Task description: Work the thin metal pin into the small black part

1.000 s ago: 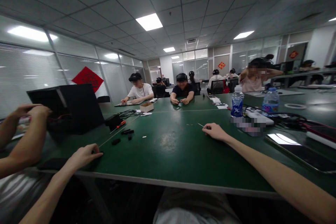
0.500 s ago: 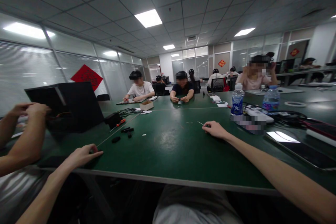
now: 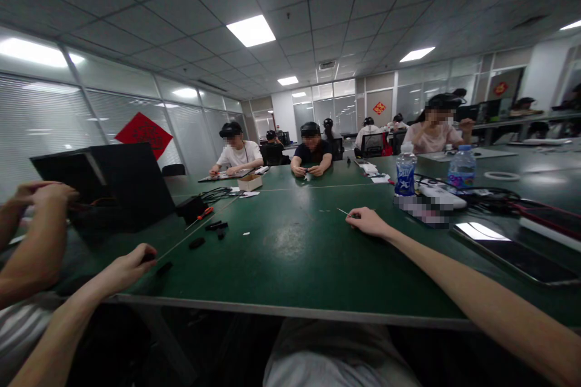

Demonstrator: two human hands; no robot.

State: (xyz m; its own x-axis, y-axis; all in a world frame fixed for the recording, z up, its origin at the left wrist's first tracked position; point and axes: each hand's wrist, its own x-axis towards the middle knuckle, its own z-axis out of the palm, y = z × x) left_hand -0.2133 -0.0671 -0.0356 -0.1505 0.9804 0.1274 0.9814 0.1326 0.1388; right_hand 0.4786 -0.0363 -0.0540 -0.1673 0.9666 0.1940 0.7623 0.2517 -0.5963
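1. The right hand, right of centre in the frame, pinches a thin pale-shafted tool between thumb and fingers; its tip points toward the upper left, and the hand covers its other end.
2. The left hand, at lower left, curls with thumb and fingers near each other; a dark patch shows between them, but I cannot tell whether it is a held thing or shadow.
3. Just right of the left hand, a small dark piece lies on the green table.
4. Left of centre on the table lie several black parts, a black oval piece and, to their right, a white scrap.
5. Above them lies an orange-handled screwdriver, beside a black block.
6. At the left edge, a co-worker's hands meet in front of a large black case.
7. At right, a phone lies below two bottles.
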